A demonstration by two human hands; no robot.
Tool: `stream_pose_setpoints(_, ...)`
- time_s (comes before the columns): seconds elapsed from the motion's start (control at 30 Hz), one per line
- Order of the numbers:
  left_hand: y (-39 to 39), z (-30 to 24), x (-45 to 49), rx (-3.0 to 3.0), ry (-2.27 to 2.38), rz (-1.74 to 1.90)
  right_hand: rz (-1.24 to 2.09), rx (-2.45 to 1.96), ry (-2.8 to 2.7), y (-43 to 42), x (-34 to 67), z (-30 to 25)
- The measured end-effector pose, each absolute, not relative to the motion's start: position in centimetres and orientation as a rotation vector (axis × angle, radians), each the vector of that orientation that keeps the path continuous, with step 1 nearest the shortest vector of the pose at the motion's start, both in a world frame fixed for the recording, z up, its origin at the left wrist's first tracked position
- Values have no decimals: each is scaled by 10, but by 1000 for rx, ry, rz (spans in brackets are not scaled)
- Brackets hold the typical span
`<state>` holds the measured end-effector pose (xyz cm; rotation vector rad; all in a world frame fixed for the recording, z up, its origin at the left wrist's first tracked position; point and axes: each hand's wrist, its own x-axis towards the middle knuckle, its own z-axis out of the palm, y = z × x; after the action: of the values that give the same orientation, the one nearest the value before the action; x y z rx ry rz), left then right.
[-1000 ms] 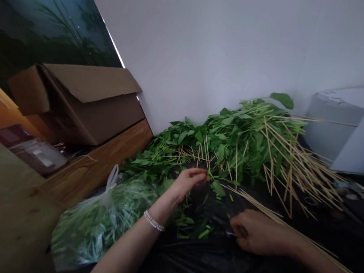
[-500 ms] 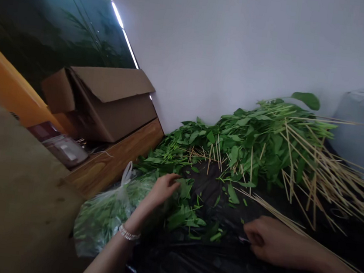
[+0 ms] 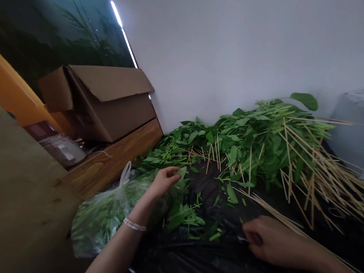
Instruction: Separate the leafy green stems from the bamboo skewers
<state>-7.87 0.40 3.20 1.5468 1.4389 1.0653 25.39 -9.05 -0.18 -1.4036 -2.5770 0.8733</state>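
leaves point(image 3: 181, 187) lie loose near the left edge of the black plastic sheet point(image 3: 206, 266). the left hand point(image 3: 164, 180) is curled over a few of them, fingertips drawn narrow on one leaf, just beside the mouth of the clear bag point(image 3: 103, 217), which is stuffed with more greens. a beaded bracelet point(image 3: 134, 225) sits on that wrist. the right hand point(image 3: 263, 242) rests on the sheet toward its near right side, closed in a loose fist; whether it grips anything cannot be told. bamboo sticks point(image 3: 311, 182) fan across the big leaf pile point(image 3: 250, 144) along the sheet's far edge, against the white wall point(image 3: 228, 49), and a long bundle of them runs just behind the right hand. a cardboard box point(image 3: 107, 101) stands well apart on the left.
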Motion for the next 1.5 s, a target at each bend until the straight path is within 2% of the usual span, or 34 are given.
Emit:
stream_pose_setpoints(0.3, 2, 20, -78, 1427, 1404, 1074, 875, -1383, -2578, -91, 254, -2)
stream_pose_setpoints(0.5, -1, 13, -84, 2091, 1743, 620, 875, -1371, -2589, -90, 254, -3)
stream_pose_setpoints(0.63, -1, 7, -83, 2241, 1837, 325, 880, -1374, -2575, -90, 253, -2)
stream_pose_setpoints(0.73, 4, 10, -83, 2192, 1763, 385, 875, -1382, -2580, -90, 253, -1)
stream_pose_setpoints(0.9, 1, 33, -88, 1767, 1527, 753, 886, -1395, -2585, -90, 252, -1)
stream_pose_setpoints(1.03, -29, 46, -86, 1864, 1365, 580, 855, -1400, -2588, -90, 252, -4)
stream_pose_setpoints(1.23, -89, 19, -58, 2283, 1539, 209, 841, -1403, -2572, -91, 252, -4)
stream_pose_setpoints(1.37, -101, -2, -39, 2384, 1744, 252, 879, -1429, -2568, -91, 252, -1)
stream_pose_setpoints(1.5, -93, -5, -38, 2335, 1578, 460, 878, -1412, -2569, -89, 252, -4)
